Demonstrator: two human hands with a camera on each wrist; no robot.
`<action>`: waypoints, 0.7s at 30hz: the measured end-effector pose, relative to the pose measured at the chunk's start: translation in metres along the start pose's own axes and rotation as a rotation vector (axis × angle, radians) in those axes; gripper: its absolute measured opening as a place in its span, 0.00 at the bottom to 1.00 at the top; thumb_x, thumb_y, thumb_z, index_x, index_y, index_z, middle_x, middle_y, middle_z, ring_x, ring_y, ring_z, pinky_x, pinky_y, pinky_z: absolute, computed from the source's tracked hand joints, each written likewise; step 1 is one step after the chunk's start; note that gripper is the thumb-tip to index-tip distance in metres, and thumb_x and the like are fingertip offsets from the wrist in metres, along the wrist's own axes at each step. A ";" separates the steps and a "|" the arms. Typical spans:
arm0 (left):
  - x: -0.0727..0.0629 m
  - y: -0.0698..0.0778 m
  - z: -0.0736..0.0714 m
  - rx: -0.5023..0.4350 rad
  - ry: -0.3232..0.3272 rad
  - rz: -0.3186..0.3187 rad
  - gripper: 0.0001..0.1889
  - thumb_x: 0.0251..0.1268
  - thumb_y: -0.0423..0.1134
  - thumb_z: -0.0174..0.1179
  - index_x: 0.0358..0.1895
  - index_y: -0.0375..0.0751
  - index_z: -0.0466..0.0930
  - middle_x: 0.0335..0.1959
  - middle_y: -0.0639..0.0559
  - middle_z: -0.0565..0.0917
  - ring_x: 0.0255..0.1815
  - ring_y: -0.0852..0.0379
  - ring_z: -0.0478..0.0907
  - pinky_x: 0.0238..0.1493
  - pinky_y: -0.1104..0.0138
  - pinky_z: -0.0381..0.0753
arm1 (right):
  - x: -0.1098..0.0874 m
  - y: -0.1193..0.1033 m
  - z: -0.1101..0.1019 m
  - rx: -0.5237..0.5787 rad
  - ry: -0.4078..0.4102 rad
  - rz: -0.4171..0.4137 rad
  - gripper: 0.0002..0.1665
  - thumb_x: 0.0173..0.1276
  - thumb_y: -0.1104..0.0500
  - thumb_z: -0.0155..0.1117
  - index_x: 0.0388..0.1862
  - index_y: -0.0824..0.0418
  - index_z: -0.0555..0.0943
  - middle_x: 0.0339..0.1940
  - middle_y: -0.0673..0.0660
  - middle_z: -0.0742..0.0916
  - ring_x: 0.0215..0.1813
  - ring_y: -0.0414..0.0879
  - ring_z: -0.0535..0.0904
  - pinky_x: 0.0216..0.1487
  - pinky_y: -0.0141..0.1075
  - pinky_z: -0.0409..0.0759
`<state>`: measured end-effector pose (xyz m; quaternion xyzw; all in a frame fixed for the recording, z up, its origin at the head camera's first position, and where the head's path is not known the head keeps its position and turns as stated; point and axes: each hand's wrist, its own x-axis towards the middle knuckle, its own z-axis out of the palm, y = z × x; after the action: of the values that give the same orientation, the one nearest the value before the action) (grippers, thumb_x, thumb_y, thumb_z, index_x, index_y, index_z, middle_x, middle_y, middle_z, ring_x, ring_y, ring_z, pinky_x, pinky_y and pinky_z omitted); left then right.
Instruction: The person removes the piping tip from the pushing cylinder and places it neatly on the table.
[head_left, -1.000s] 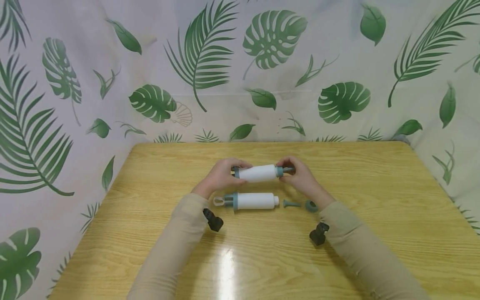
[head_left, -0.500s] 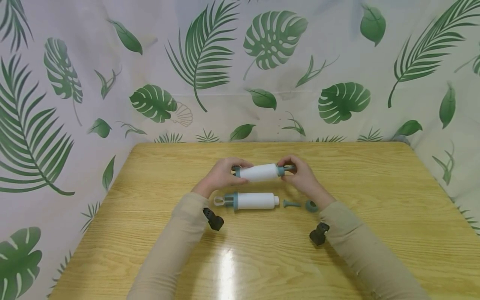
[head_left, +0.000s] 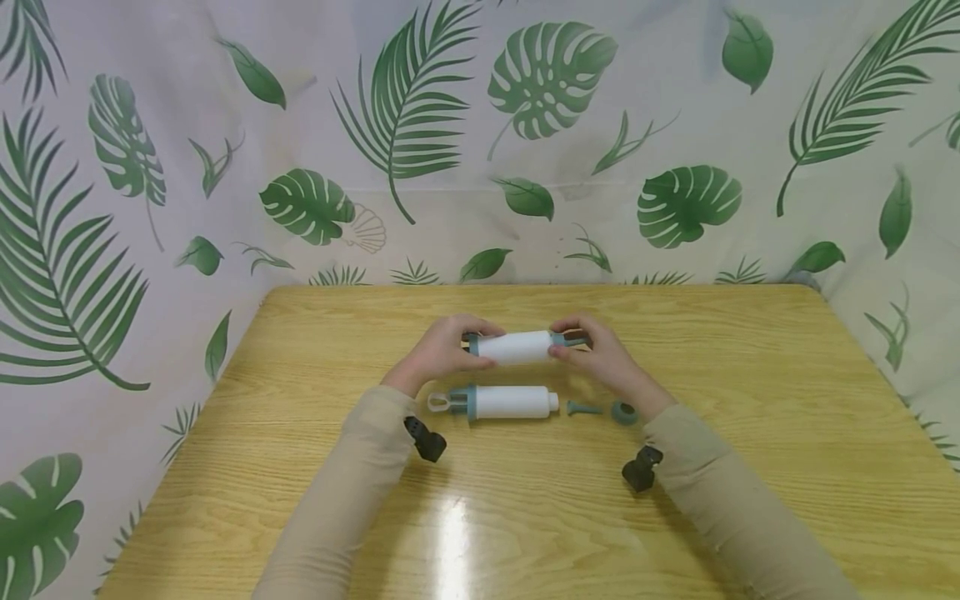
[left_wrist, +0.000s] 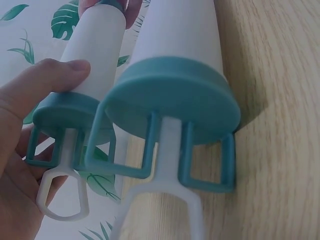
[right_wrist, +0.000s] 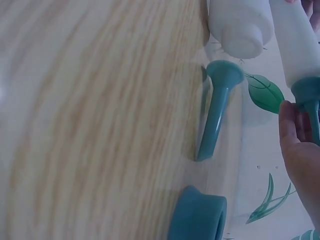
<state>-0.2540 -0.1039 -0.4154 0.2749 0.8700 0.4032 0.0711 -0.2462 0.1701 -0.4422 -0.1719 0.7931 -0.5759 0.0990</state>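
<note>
Above the table both hands hold a white-and-teal pastry syringe [head_left: 516, 347] nearly level. My left hand [head_left: 444, 348] grips its back end, the thumb lying on the white barrel [left_wrist: 97, 42] just past the teal end cap [left_wrist: 67, 107]. At the other end my right hand [head_left: 600, 350] pinches the teal collar, from which a thin teal nozzle [right_wrist: 313, 117] sticks out. A second pastry syringe [head_left: 512, 402] lies nearer on the table, its white tip bare. In line with that tip are a loose teal nozzle [right_wrist: 216, 112] and a teal ring collar [right_wrist: 195, 215].
The wooden table [head_left: 525, 517] reaches back to a leaf-print cloth [head_left: 450, 225]. A black camera [head_left: 426, 440] sits on the left wrist and another black camera [head_left: 640, 468] on the right. The lying syringe's white pull handle [head_left: 438, 402] points left.
The right fingers have shifted their hold at the collar, the thumb now further left against the barrel's end. The held syringe has moved very slightly; the left hand and the loose parts stay put.
</note>
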 end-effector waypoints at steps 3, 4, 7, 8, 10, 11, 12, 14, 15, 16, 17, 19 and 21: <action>0.000 0.000 -0.001 0.006 0.001 0.000 0.22 0.53 0.36 0.72 0.54 0.42 0.82 0.50 0.49 0.82 0.47 0.55 0.78 0.44 0.66 0.80 | 0.000 0.002 0.000 -0.003 -0.030 0.006 0.28 0.70 0.55 0.61 0.64 0.67 0.69 0.63 0.64 0.72 0.62 0.60 0.69 0.57 0.50 0.75; 0.000 0.000 -0.001 0.009 0.002 0.000 0.22 0.53 0.36 0.72 0.54 0.42 0.82 0.50 0.49 0.82 0.47 0.55 0.78 0.44 0.66 0.80 | 0.000 0.003 -0.001 0.005 -0.040 0.011 0.29 0.71 0.55 0.60 0.65 0.67 0.68 0.63 0.65 0.72 0.61 0.60 0.69 0.57 0.50 0.75; -0.001 0.000 -0.001 0.018 0.006 0.003 0.21 0.53 0.37 0.72 0.53 0.42 0.82 0.50 0.50 0.82 0.47 0.55 0.78 0.44 0.66 0.80 | 0.000 0.005 0.000 0.056 -0.067 0.021 0.29 0.73 0.54 0.56 0.67 0.69 0.66 0.63 0.68 0.72 0.59 0.59 0.72 0.58 0.50 0.74; -0.001 -0.001 -0.002 0.025 0.008 0.004 0.21 0.53 0.37 0.72 0.53 0.43 0.82 0.50 0.50 0.82 0.47 0.56 0.78 0.45 0.66 0.80 | 0.000 0.005 0.000 0.076 -0.072 0.033 0.29 0.73 0.54 0.55 0.67 0.69 0.66 0.62 0.68 0.72 0.57 0.57 0.74 0.58 0.50 0.74; -0.001 -0.001 -0.002 0.038 0.010 0.006 0.21 0.53 0.37 0.72 0.53 0.43 0.83 0.50 0.50 0.82 0.47 0.56 0.78 0.45 0.66 0.79 | 0.001 0.005 0.000 0.115 -0.075 0.054 0.28 0.74 0.54 0.54 0.66 0.70 0.67 0.60 0.69 0.73 0.54 0.54 0.77 0.57 0.49 0.75; -0.001 -0.001 -0.002 0.045 0.011 0.008 0.21 0.53 0.37 0.72 0.53 0.43 0.83 0.50 0.51 0.82 0.47 0.56 0.78 0.45 0.66 0.79 | 0.001 0.005 0.000 0.123 -0.075 0.060 0.28 0.74 0.53 0.54 0.66 0.70 0.67 0.59 0.69 0.73 0.52 0.53 0.78 0.57 0.49 0.75; -0.001 -0.001 -0.002 0.051 0.012 0.009 0.21 0.53 0.38 0.72 0.53 0.43 0.83 0.50 0.51 0.82 0.47 0.56 0.78 0.45 0.66 0.79 | 0.001 0.005 0.000 0.130 -0.072 0.070 0.28 0.74 0.53 0.54 0.65 0.70 0.67 0.59 0.69 0.74 0.51 0.51 0.79 0.57 0.49 0.75; -0.001 -0.002 -0.002 0.061 0.013 0.011 0.21 0.53 0.38 0.72 0.53 0.44 0.83 0.50 0.51 0.82 0.48 0.56 0.78 0.46 0.65 0.79 | 0.001 0.004 0.000 0.139 -0.062 0.079 0.28 0.74 0.54 0.55 0.64 0.71 0.68 0.58 0.69 0.74 0.50 0.49 0.79 0.57 0.49 0.75; -0.001 -0.002 -0.002 0.062 0.013 0.011 0.21 0.52 0.38 0.72 0.53 0.44 0.83 0.50 0.51 0.82 0.48 0.56 0.78 0.46 0.65 0.79 | 0.001 0.004 0.000 0.135 -0.060 0.073 0.28 0.73 0.55 0.55 0.64 0.71 0.68 0.59 0.69 0.74 0.51 0.49 0.79 0.57 0.49 0.75; -0.001 -0.002 -0.002 0.064 0.013 0.010 0.22 0.52 0.38 0.72 0.53 0.44 0.83 0.50 0.51 0.82 0.48 0.56 0.77 0.46 0.65 0.79 | 0.000 0.003 0.000 0.128 -0.053 0.067 0.27 0.73 0.56 0.56 0.64 0.71 0.69 0.59 0.69 0.74 0.51 0.50 0.79 0.57 0.49 0.75; -0.001 -0.002 -0.002 0.065 0.014 0.008 0.22 0.52 0.38 0.72 0.53 0.44 0.83 0.50 0.51 0.82 0.48 0.56 0.77 0.46 0.65 0.79 | 0.000 0.003 0.001 0.118 -0.050 0.058 0.27 0.72 0.56 0.57 0.64 0.71 0.69 0.59 0.69 0.74 0.52 0.51 0.78 0.58 0.49 0.75; -0.001 -0.002 -0.002 0.065 0.015 0.005 0.22 0.52 0.38 0.72 0.53 0.44 0.83 0.50 0.51 0.82 0.48 0.56 0.77 0.45 0.65 0.79 | -0.001 0.002 0.001 0.085 -0.037 0.044 0.26 0.71 0.57 0.58 0.63 0.70 0.70 0.59 0.68 0.74 0.54 0.54 0.76 0.58 0.49 0.74; -0.001 -0.002 -0.002 0.065 0.016 0.005 0.22 0.52 0.38 0.72 0.53 0.45 0.83 0.50 0.51 0.82 0.47 0.56 0.77 0.45 0.65 0.79 | -0.002 0.001 0.000 0.041 -0.029 0.030 0.25 0.70 0.58 0.60 0.62 0.68 0.71 0.59 0.67 0.75 0.56 0.57 0.75 0.58 0.50 0.75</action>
<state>-0.2550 -0.1069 -0.4152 0.2757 0.8825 0.3772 0.0541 -0.2449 0.1708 -0.4434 -0.1662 0.7821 -0.5880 0.1224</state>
